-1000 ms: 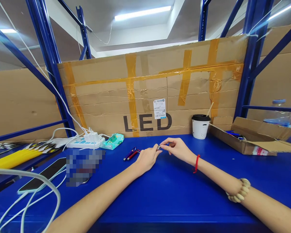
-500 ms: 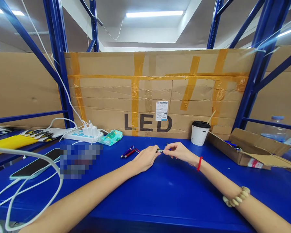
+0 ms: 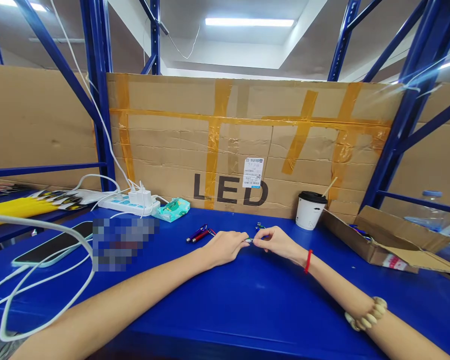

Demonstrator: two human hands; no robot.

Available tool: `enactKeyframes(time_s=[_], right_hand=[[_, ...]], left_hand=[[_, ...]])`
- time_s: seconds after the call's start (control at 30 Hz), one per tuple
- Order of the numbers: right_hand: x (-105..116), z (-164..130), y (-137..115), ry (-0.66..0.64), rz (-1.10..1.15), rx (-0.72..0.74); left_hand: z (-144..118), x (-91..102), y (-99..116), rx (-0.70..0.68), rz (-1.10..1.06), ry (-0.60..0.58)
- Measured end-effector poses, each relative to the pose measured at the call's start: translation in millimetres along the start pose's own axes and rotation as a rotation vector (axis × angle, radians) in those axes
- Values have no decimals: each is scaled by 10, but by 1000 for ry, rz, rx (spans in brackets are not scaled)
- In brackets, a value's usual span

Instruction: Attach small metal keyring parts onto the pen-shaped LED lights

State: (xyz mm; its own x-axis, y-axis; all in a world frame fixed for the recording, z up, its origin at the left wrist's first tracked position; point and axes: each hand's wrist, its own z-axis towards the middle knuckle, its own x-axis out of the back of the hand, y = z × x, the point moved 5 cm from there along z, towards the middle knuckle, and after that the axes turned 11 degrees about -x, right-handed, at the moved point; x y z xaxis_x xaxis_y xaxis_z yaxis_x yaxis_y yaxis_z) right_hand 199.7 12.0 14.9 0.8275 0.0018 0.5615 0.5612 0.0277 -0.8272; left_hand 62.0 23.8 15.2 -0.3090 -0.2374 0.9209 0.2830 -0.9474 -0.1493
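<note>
Over the blue table [image 3: 217, 310], my left hand [image 3: 225, 248] and my right hand [image 3: 277, 241] meet fingertip to fingertip. Between them shows a short, shiny stretch of a slim pen [image 3: 249, 241], silver with some green; its rest is hidden by my fingers. My left fingers are closed around one end, palm down. The thumb and fingers of my right hand pinch the other end. A blue pen [image 3: 197, 233] and a red pen [image 3: 202, 236] lie together left of my left hand. Just behind my right hand lie small shiny parts [image 3: 260, 226], too small to make out.
A white paper cup [image 3: 309, 212] with a black lid stands at the back right, beside an open cardboard box [image 3: 375, 250]. At left are a phone [image 3: 54, 245], white cables [image 3: 88, 295], a power strip [image 3: 116, 204] and a green tissue pack [image 3: 174, 209]. A cardboard sheet [image 3: 165, 150] closes off the back.
The view has tilted slightly. Both hands stay on the pen, with only small finger shifts. More of the small parts behind my right hand now shows.
</note>
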Motion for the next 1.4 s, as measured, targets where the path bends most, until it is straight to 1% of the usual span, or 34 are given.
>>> enactKeyframes(time_s=[0.13,0.3,0.5,0.67,0.77,0.9,1.07,1.17,1.27,1.4], right_hand=[[9,14,-4,65,-39,3],[-27,5,15,44,-16,-43],[-35,-16,20,35,67,-127],[-46,-77,-76,14,188,-142],[-49,-112,-118,10,234,-170],[-48,-106,-106,18,229,-189],[-73,-22,-9,45,149,-158],[-83,31,33,86,85,-102],[-66,66,36,149,66,-10],[-4,70,6,270,13,118]], left_hand=[[-3,-17,5,16,27,-35],[-5,-15,11,2,24,-43],[-5,24,-37,58,-76,14],[-3,84,-36,35,-188,107],[-6,111,-19,27,-243,143],[-7,109,-20,66,-254,132],[1,55,-63,162,-196,23],[11,31,-71,186,-141,-30],[13,14,-85,220,-108,-52],[8,-6,-117,267,-89,-51]])
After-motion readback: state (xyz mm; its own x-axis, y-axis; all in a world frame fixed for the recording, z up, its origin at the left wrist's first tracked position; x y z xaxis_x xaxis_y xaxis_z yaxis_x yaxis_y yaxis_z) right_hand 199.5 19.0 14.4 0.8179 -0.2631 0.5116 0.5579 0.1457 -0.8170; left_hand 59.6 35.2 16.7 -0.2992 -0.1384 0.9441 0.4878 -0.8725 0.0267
